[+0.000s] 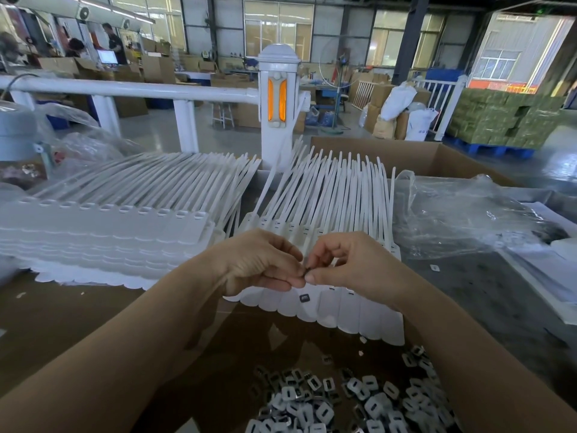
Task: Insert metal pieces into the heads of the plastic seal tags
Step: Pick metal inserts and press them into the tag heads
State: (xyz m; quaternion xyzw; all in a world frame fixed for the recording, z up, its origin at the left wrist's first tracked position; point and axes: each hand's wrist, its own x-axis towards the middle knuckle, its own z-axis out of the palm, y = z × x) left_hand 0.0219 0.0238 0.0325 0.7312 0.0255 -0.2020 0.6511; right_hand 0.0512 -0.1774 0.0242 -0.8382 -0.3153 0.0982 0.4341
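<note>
— While both hands are meeting above the seal tags (324,307), what's happening?
— The left hand (262,260) and right hand (346,260) are pinching one metal piece (307,270); it's needing lining up with a head slot next.

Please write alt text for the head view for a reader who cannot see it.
Both hands, left and right, pinch a small metal piece above a row of white seal tags. A heap of metal pieces lies nearer.
</note>
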